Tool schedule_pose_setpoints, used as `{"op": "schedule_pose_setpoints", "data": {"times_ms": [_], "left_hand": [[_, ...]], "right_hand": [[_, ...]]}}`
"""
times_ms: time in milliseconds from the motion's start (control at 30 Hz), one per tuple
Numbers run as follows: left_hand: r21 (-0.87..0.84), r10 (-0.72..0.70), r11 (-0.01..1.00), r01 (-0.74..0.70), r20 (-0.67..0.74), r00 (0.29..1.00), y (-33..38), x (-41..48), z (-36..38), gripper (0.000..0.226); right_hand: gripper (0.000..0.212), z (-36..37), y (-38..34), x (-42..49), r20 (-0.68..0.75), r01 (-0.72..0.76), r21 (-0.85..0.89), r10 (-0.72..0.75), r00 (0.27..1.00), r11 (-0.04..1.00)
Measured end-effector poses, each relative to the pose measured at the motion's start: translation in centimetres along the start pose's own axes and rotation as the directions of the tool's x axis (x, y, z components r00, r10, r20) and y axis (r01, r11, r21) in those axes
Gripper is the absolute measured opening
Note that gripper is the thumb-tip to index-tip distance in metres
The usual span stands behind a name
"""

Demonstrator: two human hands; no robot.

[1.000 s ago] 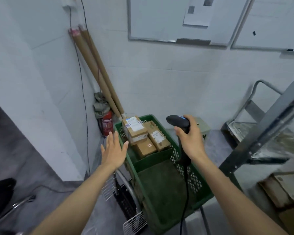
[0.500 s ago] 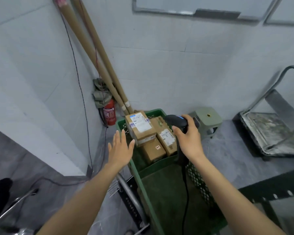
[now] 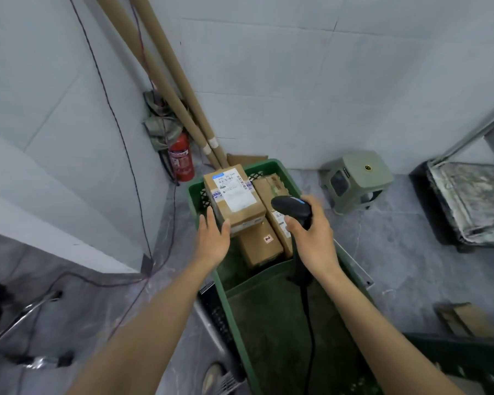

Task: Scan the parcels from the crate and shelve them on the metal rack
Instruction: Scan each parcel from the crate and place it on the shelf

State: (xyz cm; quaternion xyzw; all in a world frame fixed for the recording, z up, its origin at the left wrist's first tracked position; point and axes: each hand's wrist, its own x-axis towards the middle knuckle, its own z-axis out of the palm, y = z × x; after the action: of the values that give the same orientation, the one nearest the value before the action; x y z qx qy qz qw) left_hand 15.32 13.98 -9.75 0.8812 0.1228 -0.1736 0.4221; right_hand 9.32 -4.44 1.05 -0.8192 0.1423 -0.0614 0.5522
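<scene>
a red extinguisher [image 3: 180, 158] stands far beyond the left hand [image 3: 213, 242], whose straight, spread fingers lie at the near corner of the top parcel [image 3: 234, 199] in the green crate [image 3: 268, 163], while just right of it the right hand [image 3: 314, 240] grips a black scanner [image 3: 291, 208] over more parcels [image 3: 261, 246], a stool [image 3: 357, 181] beyond.

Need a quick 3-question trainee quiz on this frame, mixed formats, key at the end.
1. True or false: the right hand grips the black corded handheld scanner.
2. Where in the green plastic crate do the brown cardboard parcels lie? A) near end B) far end, by the wall C) outside it
3. Fill in: the open left hand reaches for the top parcel, which bears a large white ____.
Key: 1 true; 2 B; 3 label.
</scene>
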Motion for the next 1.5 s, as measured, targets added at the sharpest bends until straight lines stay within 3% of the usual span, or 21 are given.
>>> {"op": "schedule_pose_setpoints", "data": {"times_ms": [233,567,1000,1500], "left_hand": [[-0.155,0.022,0.987,-0.032,-0.069,0.997,0.7,3.5,2.9,0.069],[-0.27,-0.069,0.962,0.035,-0.117,0.991,1.0,5.6,5.6,0.079],[-0.446,-0.14,0.895,0.03,-0.216,0.966,2.5,6.1,6.4,0.078],[-0.369,-0.079,0.929,-0.019,-0.249,0.965,3.3,4.2,5.9,0.077]], "right_hand": [[0.044,0.5,4.3,2.4,0.058,-0.06,-0.02,0.061,0.996,0.998],[0.044,0.8,7.7,3.8,0.132,-0.142,-0.027,0.144,0.981,0.989],[0.042,0.0,8.7,3.2,0.102,-0.132,-0.008,0.132,0.986,0.991],[0.042,-2.1,8.0,1.7,0.048,-0.105,-0.012,0.106,0.993,0.994]]}}
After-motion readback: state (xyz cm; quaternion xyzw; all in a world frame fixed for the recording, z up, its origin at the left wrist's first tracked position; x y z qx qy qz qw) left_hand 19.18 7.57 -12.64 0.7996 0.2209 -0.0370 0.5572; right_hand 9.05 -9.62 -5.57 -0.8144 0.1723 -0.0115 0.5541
